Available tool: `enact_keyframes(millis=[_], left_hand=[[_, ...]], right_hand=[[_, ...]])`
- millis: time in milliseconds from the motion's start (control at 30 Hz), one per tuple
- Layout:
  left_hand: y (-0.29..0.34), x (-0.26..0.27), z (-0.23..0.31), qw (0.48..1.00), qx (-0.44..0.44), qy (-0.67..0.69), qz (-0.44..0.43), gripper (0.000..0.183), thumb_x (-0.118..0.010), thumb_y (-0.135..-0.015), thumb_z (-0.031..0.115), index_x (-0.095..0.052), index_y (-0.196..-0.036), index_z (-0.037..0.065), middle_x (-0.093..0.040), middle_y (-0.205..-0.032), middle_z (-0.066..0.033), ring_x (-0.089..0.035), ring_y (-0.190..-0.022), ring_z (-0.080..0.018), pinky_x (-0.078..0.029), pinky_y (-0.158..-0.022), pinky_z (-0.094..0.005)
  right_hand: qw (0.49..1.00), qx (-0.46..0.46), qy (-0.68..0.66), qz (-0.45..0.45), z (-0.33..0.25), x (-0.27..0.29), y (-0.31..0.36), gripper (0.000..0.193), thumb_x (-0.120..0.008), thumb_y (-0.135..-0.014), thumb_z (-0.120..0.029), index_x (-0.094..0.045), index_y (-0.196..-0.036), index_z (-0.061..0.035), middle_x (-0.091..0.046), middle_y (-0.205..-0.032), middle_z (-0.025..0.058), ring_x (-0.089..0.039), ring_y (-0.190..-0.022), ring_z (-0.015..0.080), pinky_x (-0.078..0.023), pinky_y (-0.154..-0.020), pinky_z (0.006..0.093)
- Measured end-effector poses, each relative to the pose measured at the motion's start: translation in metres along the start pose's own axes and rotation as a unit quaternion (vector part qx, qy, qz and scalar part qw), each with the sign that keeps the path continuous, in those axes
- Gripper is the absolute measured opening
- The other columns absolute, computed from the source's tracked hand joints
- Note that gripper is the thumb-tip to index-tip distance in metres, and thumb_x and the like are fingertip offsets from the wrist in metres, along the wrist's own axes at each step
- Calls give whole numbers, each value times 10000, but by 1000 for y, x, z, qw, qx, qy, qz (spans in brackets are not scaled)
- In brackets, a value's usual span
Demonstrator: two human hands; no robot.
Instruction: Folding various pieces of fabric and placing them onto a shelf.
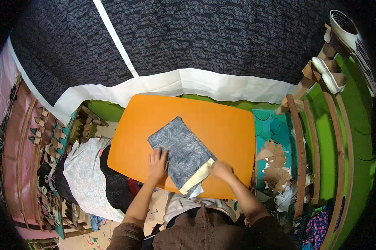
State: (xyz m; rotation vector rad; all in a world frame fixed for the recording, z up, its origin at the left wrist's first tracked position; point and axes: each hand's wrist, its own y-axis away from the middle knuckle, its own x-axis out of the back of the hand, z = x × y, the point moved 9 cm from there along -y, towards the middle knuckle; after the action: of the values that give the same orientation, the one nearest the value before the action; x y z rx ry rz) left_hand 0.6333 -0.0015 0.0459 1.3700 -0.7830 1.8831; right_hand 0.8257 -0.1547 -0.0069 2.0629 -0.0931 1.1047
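Note:
A dark grey, marbled piece of fabric [183, 148] lies slantwise on the orange table [225, 127]. Across its lower right end runs a pale yellow strip [197, 176], whose material I cannot make out. A whitish flap [196, 191] pokes out under the strip at the table's near edge. My left hand [157, 166] rests at the fabric's left edge, fingers stretched out and partly on it. At the right end of the strip, my right hand [222, 170] is closed with the strip's corner at its fingers; its fingertips are slightly blurred.
To the left, pale patterned cloth [85, 173] and black cloth [116, 187] are heaped beside shelves of wooden shoe lasts [54, 143]. Brown cut scraps [275, 166] lie right of the table. A wooden rack [297, 158] stands beyond them, with white shoes [326, 75] on top.

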Motion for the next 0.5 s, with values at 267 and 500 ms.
enact_keyframes(millis=[267, 500], left_hand=[[42, -82, -49, 744, 378, 542, 99, 469, -622, -731, 106, -402, -1100, -82, -482, -1117, -202, -478, -1043, -280, -370, -886, -347], [22, -72, -51, 697, 356, 622, -34, 466, -573, -770, 66, -384, -1184, -36, -531, -1082, -163, -539, -945, -239, -434, -820, -341]], right_hand=[[930, 117, -309, 163, -39, 29, -47, 718, -658, -725, -373, -390, -1181, 113, -485, -1148, 276, -526, -1042, 319, -407, -884, 359], [831, 87, -549, -29, -79, -16, -31, 488, -642, -762, -174, -464, -1169, 29, -584, -1048, 123, -555, -952, 228, -426, -831, 334]])
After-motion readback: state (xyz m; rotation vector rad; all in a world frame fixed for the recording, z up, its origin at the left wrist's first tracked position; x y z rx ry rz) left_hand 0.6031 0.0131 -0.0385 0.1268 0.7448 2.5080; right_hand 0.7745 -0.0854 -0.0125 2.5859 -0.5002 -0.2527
